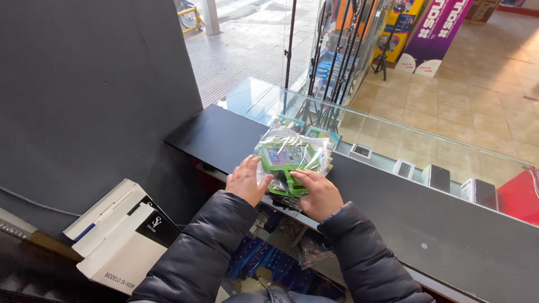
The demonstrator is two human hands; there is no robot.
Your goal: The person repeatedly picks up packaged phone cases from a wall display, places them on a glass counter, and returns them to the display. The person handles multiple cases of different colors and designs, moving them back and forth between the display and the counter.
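Hands rest flat on a stack of green plastic-wrapped packets (291, 163) lying on the dark counter (404, 213). Left hand (248, 180) presses its near-left edge with fingers spread, while right hand (318, 193) covers the near-right corner, fingers together. White boxes (118, 235) sit low on the left.

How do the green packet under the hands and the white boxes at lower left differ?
The green packet is wrapped in clear crinkled plastic; the white boxes are plain cardboard. The packet lies on the dark counter, the boxes lower, beside the grey wall. The left hand and right hand touch the packet, not the boxes.
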